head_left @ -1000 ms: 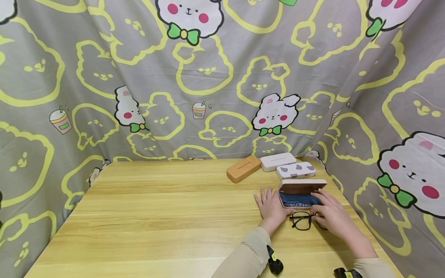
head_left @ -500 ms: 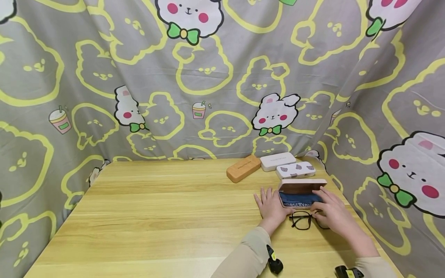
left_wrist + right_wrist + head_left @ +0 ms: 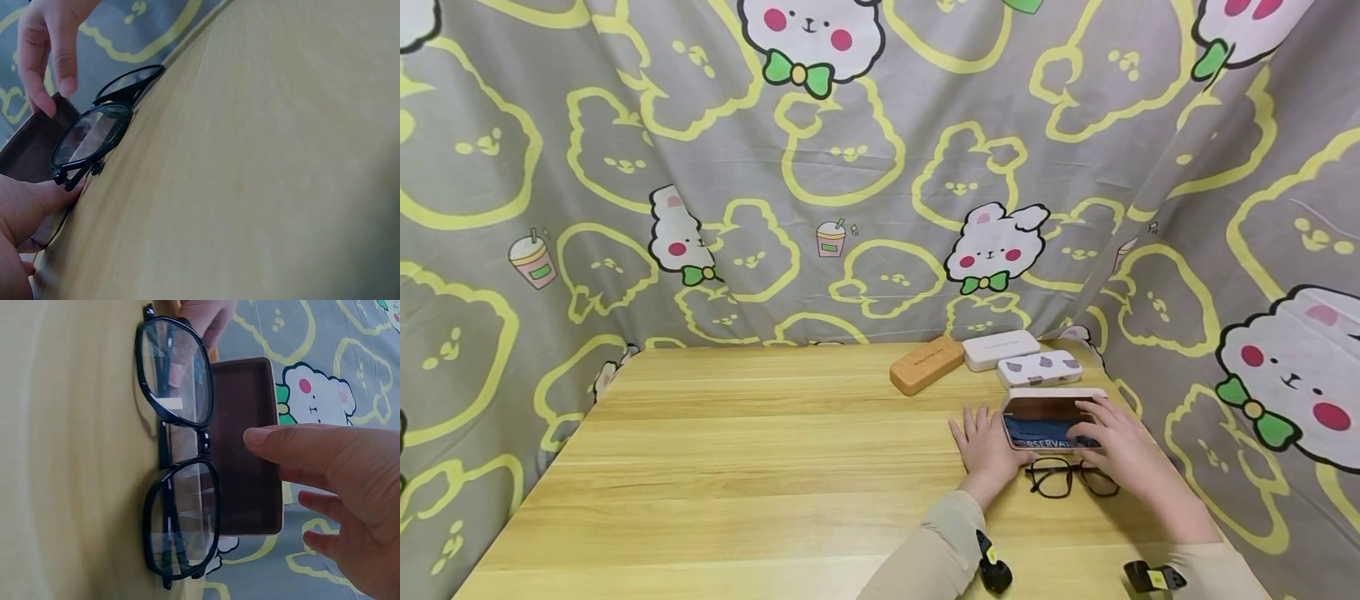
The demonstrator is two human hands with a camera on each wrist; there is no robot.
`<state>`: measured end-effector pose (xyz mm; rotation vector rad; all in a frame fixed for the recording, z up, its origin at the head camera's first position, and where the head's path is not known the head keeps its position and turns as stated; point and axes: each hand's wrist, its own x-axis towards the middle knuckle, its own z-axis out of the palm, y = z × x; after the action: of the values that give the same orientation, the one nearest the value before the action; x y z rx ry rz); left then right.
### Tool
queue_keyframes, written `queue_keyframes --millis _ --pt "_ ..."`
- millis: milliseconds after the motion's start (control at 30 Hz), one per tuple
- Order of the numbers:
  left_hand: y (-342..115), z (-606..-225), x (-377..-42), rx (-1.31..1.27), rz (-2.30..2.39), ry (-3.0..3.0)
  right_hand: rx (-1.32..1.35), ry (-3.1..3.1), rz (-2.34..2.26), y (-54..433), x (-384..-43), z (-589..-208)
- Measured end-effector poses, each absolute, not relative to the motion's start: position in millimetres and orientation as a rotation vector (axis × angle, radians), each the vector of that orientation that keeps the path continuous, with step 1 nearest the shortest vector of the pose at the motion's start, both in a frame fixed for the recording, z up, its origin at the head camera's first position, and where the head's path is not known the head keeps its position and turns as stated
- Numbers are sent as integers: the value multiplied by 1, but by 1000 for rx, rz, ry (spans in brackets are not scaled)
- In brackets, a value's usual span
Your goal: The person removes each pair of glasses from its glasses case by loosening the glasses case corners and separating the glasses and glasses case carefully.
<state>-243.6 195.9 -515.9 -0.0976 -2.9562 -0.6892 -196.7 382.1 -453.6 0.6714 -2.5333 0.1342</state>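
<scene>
A spectacle case (image 3: 1052, 395) stands with its lid raised, a dark blue cloth (image 3: 1039, 431) with white letters inside it. Folded black-framed glasses (image 3: 1054, 481) lie on the table just in front; in the right wrist view the glasses (image 3: 181, 447) partly cover the brown lid lining (image 3: 247, 487). My left hand (image 3: 988, 452) rests at the case's left side, fingers spread on the table and thumb along the front edge. My right hand (image 3: 1123, 450) hovers over the case's right end, fingers loosely bent near the lid and holding nothing. Whether it touches the lid I cannot tell.
Behind the open case lie three closed ones: an orange case (image 3: 927, 365), a plain white case (image 3: 1001, 350) and a white case with grey-brown figures (image 3: 1040, 368). A patterned curtain (image 3: 850, 167) hangs along the back and sides of the wooden table (image 3: 715, 467).
My right hand has drawn back from the glasses, rightward and up toward the lid, so the right lens shows more fully. The left hand, case and glasses stay in place.
</scene>
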Motion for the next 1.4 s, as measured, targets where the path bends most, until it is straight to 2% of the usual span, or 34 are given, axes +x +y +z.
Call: queue_keyframes --millis 1400 --pt "195 -512 -244 -97 -716 -2969 488 -2641 595 384 -242 -441"
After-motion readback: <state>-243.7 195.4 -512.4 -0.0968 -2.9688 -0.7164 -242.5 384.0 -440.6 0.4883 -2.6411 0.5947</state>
